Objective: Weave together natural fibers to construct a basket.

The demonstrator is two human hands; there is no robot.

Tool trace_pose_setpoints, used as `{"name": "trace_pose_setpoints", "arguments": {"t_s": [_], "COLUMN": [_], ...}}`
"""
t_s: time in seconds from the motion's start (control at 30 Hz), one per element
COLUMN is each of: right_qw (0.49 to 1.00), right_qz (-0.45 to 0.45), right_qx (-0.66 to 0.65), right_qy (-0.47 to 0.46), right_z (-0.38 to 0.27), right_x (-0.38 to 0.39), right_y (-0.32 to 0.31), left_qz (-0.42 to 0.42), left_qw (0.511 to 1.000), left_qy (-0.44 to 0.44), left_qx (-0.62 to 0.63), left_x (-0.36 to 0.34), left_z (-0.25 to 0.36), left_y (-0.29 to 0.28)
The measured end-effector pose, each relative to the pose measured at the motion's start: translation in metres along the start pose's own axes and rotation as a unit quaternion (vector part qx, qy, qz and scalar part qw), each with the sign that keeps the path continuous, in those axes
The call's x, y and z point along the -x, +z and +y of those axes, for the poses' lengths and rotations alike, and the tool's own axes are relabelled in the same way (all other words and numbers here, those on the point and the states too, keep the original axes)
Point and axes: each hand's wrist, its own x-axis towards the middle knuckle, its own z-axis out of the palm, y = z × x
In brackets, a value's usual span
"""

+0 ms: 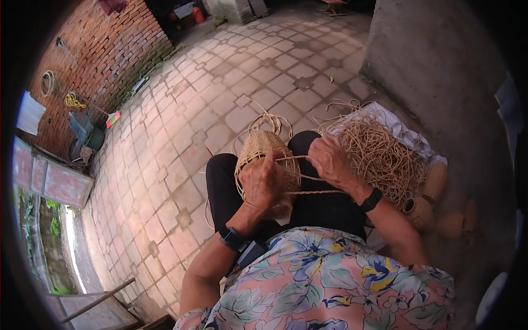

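A half-woven tan straw basket (263,151) rests on my lap, over black trousers. My left hand (260,184) wraps around the basket's near side and holds it steady. My right hand (329,159) is closed on a tan straw cord (313,192) that runs from the basket's rim across my lap. Loose cord ends loop up beyond the basket's far edge. Each wrist carries a black band.
A big tangled pile of straw cord (379,154) lies on a white cloth to my right. Several finished small woven baskets (421,212) sit beside it by a grey concrete wall (434,66). Paved tile floor (220,82) spreads ahead; a brick wall (104,60) stands at left.
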Motion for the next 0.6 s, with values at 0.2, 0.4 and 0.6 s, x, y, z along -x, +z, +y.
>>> {"name": "trace_pose_setpoints", "arguments": {"t_s": [0.2,0.4,0.6], "right_qw": [0.854,0.894,0.545], "right_qz": [-0.078,-0.006,-0.148], "right_qx": [0.328,-0.323,-0.729], "right_qy": [0.396,0.31,0.387], "right_z": [0.138,0.033,-0.036], "right_x": [0.106,0.039,0.015], "right_y": [-0.092,-0.084,-0.025], "left_qz": [0.084,-0.008,-0.192], "left_qw": [0.938,0.917,0.913], "left_qy": [-0.274,-0.295,-0.233], "left_qx": [0.196,0.267,0.273], "left_x": [-0.007,0.013,-0.012], "left_z": [-0.042,-0.039,-0.047], "left_y": [-0.014,-0.004,-0.034]}}
